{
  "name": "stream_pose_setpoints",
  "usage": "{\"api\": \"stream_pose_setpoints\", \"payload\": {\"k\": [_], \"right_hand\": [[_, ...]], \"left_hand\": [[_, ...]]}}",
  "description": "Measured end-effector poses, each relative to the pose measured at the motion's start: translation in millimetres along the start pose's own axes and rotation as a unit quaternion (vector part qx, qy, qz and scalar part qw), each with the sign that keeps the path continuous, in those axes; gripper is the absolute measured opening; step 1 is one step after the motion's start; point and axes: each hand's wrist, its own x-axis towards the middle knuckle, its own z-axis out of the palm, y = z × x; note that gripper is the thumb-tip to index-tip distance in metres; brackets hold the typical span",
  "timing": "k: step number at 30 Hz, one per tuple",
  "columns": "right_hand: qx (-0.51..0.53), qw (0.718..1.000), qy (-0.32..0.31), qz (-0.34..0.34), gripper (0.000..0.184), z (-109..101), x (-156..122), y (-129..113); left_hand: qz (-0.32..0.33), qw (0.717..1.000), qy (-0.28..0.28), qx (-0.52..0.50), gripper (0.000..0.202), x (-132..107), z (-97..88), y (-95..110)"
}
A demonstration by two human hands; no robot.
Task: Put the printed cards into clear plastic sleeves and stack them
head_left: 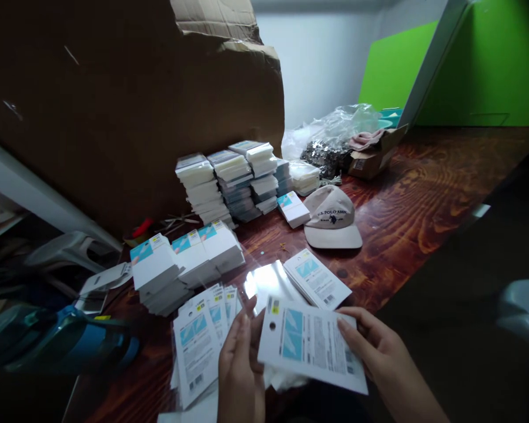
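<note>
A white printed card (pixel 317 343) with blue pictures, a yellow sticker and a hang hole is tilted in front of me. My right hand (pixel 374 349) pinches its right end, thumb on the printed face. At the card's left edge, my left hand (pixel 240 364) is upright with thumb and fingers apart; its fingers are partly behind the card, and whether they touch it is unclear. Similar cards lie fanned in a pile (pixel 197 346) left of my left hand. Beyond the held card is another small stack of cards (pixel 317 279), beside a shiny clear sheet (pixel 264 282).
Bundled card stacks (pixel 158 267) line the left. Tall stacks of packets (pixel 203 188) stand at the back against a large cardboard sheet (pixel 150 88). A cap (pixel 330 220), an opened box (pixel 374 158) and clear plastic (pixel 348 123) lie farther right on the wooden table (pixel 423 194).
</note>
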Motion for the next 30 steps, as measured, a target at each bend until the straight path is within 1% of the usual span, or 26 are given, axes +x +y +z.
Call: {"api": "stream_pose_setpoints", "payload": {"k": [4, 6, 10, 13, 15, 18, 20, 22, 24, 27, 30], "right_hand": [[-0.05, 0.998, -0.049, 0.006, 0.036, -6.6, -2.1, -1.3], [-0.06, 0.998, -0.037, 0.002, 0.036, -5.8, -2.2, -3.7], [-0.051, 0.998, 0.026, -0.016, 0.039, 3.9, -3.0, -11.6], [-0.059, 0.997, 0.037, -0.024, 0.039, 6.5, -4.9, -14.5], [-0.076, 0.997, 0.012, -0.015, 0.039, 2.4, -6.2, -13.1], [-0.111, 0.993, -0.043, -0.006, 0.036, -7.3, -7.2, -8.3], [-0.119, 0.991, -0.056, -0.006, 0.036, -11.0, -6.9, -5.7], [-0.114, 0.992, -0.046, -0.007, 0.036, -10.2, -6.2, -4.9], [-0.104, 0.994, -0.023, -0.008, 0.038, -5.8, -5.6, -5.3], [-0.087, 0.996, 0.029, -0.021, 0.04, 2.8, -6.5, -5.5], [-0.064, 0.995, 0.07, -0.036, 0.039, 9.1, -10.1, -2.7]], "left_hand": [[-0.01, 0.999, 0.033, -0.042, 0.023, 5.0, -4.1, 4.8], [-0.009, 0.998, 0.04, -0.043, 0.016, 4.3, -4.7, 4.0], [-0.006, 1.0, 0.02, -0.02, 0.02, -3.6, -1.7, -2.1], [-0.007, 1.0, 0.015, -0.012, 0.024, -8.0, 0.0, -4.0], [-0.008, 0.999, 0.037, -0.023, 0.021, -7.1, -2.0, -2.4], [-0.01, 0.997, 0.057, -0.047, 0.013, -1.4, -9.9, 1.4], [-0.009, 0.996, 0.064, -0.054, 0.009, 1.9, -14.9, 2.6], [-0.01, 0.996, 0.075, -0.054, 0.006, 2.4, -16.7, 1.9], [-0.015, 0.995, 0.081, -0.058, 0.004, -0.5, -14.7, -0.2], [-0.027, 0.995, 0.071, -0.064, 0.004, -8.3, -8.6, -3.3], [-0.023, 0.996, 0.064, -0.059, 0.007, -13.9, -5.6, -5.0]]}}
